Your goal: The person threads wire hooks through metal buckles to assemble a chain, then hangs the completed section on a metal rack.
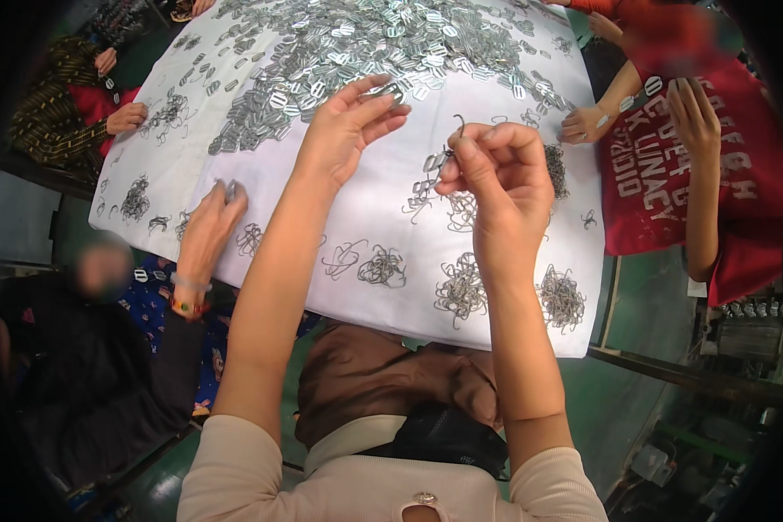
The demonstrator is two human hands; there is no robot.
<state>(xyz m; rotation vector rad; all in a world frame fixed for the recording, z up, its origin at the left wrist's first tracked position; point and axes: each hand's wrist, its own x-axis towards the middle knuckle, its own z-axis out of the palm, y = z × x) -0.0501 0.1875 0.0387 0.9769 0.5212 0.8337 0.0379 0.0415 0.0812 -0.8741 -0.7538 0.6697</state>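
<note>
From afar I have the white-covered table (370, 196) spread beneath the fingers of my left hand (346, 126) and right hand (503, 178), with a broad heap of silver buckles (357, 52) just beyond the left fingers. Tangled piles of wire hooks (383, 267) lie on the near side of the right fingers. I have the left thumb and forefinger pinching a single buckle (391, 91), the other fingers slightly parted, and the right thumb and fingertips pressed together on one curved hook (462, 123), its tip standing up just past them.
</note>
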